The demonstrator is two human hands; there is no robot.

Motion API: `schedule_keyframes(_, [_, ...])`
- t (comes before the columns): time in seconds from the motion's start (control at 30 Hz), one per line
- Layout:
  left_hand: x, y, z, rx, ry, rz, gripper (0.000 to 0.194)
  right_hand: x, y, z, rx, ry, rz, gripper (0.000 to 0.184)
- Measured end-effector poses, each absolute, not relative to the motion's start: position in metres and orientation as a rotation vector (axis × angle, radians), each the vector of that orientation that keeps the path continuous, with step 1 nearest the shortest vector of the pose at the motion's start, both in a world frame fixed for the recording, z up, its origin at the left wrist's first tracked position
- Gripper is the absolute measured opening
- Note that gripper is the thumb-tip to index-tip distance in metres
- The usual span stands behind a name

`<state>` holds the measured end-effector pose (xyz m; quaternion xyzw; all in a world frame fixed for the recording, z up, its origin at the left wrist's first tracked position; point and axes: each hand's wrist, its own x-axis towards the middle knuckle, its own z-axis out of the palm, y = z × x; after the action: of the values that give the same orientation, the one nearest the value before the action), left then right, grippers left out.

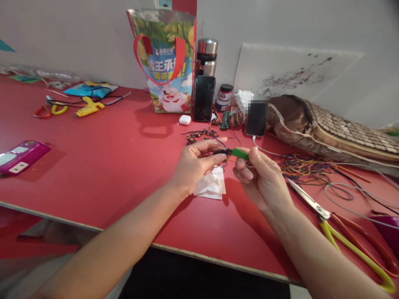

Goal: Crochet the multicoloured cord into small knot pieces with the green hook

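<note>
My left hand [199,160] pinches a dark piece of knotted cord [222,153] between thumb and fingers. A thin strand sticks up above those fingers. In my right hand [260,176] is a slim green lighter [240,153], gripped by thumb and fingertips, with its left end up against the cord. My fingers partly cover both things, so the exact contact is hard to make out. Under the hands lies a small white paper packet [212,185] on the red table [124,174]. Just behind them rest several knotted cord pieces [199,135] in dark and orange colours.
Large scissors [324,214] lie at right, beside a tangle of coloured cords [308,166]. At the back stand a printed bag [170,62], a steel flask [207,54] and two phones [204,99]. A yellow glue gun [90,107] and purple power strip [23,157] lie left.
</note>
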<state>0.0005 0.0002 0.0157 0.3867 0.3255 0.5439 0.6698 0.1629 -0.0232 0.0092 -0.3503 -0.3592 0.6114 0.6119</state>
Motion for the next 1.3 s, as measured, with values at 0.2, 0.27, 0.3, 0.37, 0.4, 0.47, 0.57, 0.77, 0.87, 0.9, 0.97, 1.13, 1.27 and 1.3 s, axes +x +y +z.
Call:
schedule_keyframes(0.2, [0.001,-0.001,0.018,0.793,0.775,1.207,0.033,0.164,-0.021,0.005,-0.832,-0.848,1.392,0.031])
schedule_keyframes(0.27, [0.001,-0.002,0.019,0.785,0.785,1.215,0.033,0.162,-0.023,0.007,-0.839,-0.847,1.390,0.031])
schedule_keyframes(0.3, [0.001,-0.002,0.020,0.780,0.789,1.219,0.034,0.161,-0.025,0.008,-0.841,-0.855,1.389,0.031])
schedule_keyframes(0.37, [0.000,-0.003,0.022,0.775,0.781,1.226,0.039,0.159,-0.030,0.012,-0.842,-0.891,1.387,0.030])
schedule_keyframes(0.4, [0.000,-0.004,0.022,0.777,0.766,1.225,0.043,0.159,-0.032,0.014,-0.839,-0.916,1.382,0.029])
schedule_keyframes(0.47, [0.000,-0.005,0.023,0.789,0.733,1.212,0.048,0.159,-0.035,0.017,-0.830,-0.959,1.363,0.029])
schedule_keyframes(0.57, [0.001,-0.007,0.022,0.808,0.718,1.212,0.052,0.162,-0.032,0.016,-0.819,-0.952,1.332,0.031])
schedule_keyframes(0.77, [0.002,-0.005,0.020,0.864,0.768,1.235,0.037,0.162,-0.021,0.008,-0.837,-0.824,1.364,0.034])
schedule_keyframes(0.87, [0.001,-0.004,0.019,0.883,0.787,1.249,0.039,0.161,-0.022,0.009,-0.839,-0.812,1.393,0.034])
schedule_keyframes(0.9, [0.001,-0.004,0.019,0.877,0.794,1.257,0.041,0.160,-0.023,0.010,-0.841,-0.816,1.399,0.034])
schedule_keyframes(0.97, [0.001,-0.003,0.019,0.842,0.800,1.275,0.045,0.159,-0.026,0.012,-0.846,-0.832,1.400,0.033])
schedule_keyframes(1.13, [0.002,-0.006,0.021,0.795,0.752,1.287,0.055,0.159,-0.032,0.015,-0.839,-0.935,1.345,0.028])
schedule_keyframes(1.27, [0.004,-0.007,0.022,0.785,0.743,1.306,0.053,0.160,-0.029,0.016,-0.817,-0.882,1.321,0.030])
schedule_keyframes(1.3, [0.004,-0.007,0.021,0.785,0.752,1.305,0.051,0.160,-0.028,0.016,-0.811,-0.863,1.312,0.030])
